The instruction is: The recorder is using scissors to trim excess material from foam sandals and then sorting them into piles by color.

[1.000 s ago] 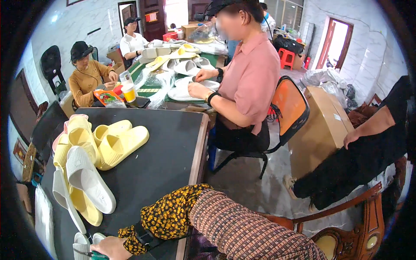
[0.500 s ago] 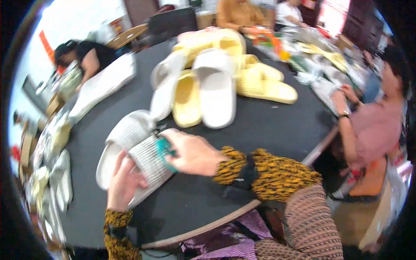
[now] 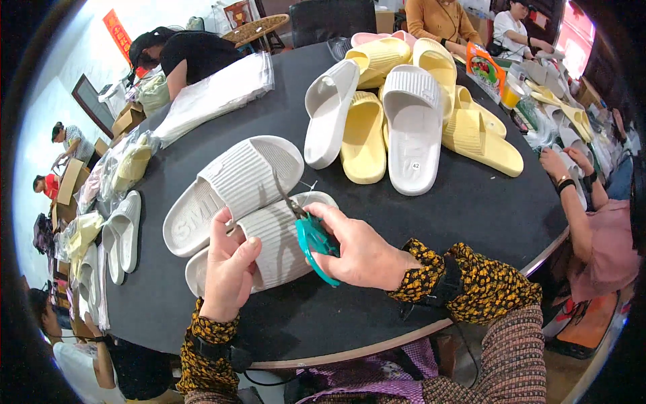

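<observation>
Gripping teal snips (image 3: 315, 241) in right hand (image 3: 360, 248), fingers clamped round the handles, metal tips pointing up and away over the near slipper. Pressing down on near grey slipper (image 3: 269, 239) with left hand (image 3: 229, 266), fingers together and flat on its ribbed strap, thumb alongside.

Just beyond left hand: second grey slipper (image 3: 232, 185), lying touching the near one, ribbed strap up, raised lettering on its heel end.

Under both hands: black round table (image 3: 431, 215), its pale edge curving below the wrists.

Well beyond right hand, far side of table: heap of slippers, one white slipper (image 3: 412, 124) sole-up in front, one white slipper on its side (image 3: 328, 108) to its left, yellow slippers (image 3: 363, 138) between and behind, another yellow one (image 3: 481, 141) to the right, pink ones hardly visible at the back.

Far beyond left hand: long stack of white bagged goods (image 3: 215, 94) lying at the table edge.

Left of left hand, off the table edge: pale slippers (image 3: 121, 232) and clear bags with yellowish contents, piled low.

Right of right hand, past the table edge: a person in pink (image 3: 602, 232), forearm with a wristband resting at the rim.

At the far rim: other seated persons, one in black bent over, one in mustard, one in white.

Own sleeves: yellow-and-black patterned cuffs, dark bands at both wrists.
</observation>
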The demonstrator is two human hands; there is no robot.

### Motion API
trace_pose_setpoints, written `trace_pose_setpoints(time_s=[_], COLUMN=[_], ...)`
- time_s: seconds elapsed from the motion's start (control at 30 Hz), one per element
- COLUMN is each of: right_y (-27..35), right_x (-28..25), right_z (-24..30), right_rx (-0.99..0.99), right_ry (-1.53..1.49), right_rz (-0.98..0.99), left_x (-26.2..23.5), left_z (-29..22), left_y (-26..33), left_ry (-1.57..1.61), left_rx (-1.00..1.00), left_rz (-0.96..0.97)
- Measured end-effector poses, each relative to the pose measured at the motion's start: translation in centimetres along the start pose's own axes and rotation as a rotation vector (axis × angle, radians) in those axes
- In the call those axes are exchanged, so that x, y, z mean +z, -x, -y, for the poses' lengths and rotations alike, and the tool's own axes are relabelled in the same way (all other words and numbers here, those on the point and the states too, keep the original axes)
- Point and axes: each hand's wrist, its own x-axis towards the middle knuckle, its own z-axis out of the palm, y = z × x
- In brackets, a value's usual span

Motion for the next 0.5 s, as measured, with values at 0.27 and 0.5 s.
trace_pose_setpoints(time_s=[0.27, 0.5], right_y=[-0.7, -0.2], right_x=[-0.1, -0.5], right_z=[-1.6, -0.6], right_rx=[-0.222, -0.096], right_ry=[-0.129, 0.104], right_rz=[-0.078, 0.031], left_x=[-0.3, -1.3], left_z=[0.0, -0.8], left_y=[0.2, 0.0], left_ry=[-0.12, -0.157], left_rx=[0.168, 0.344], left_rz=[-0.149, -0.262])
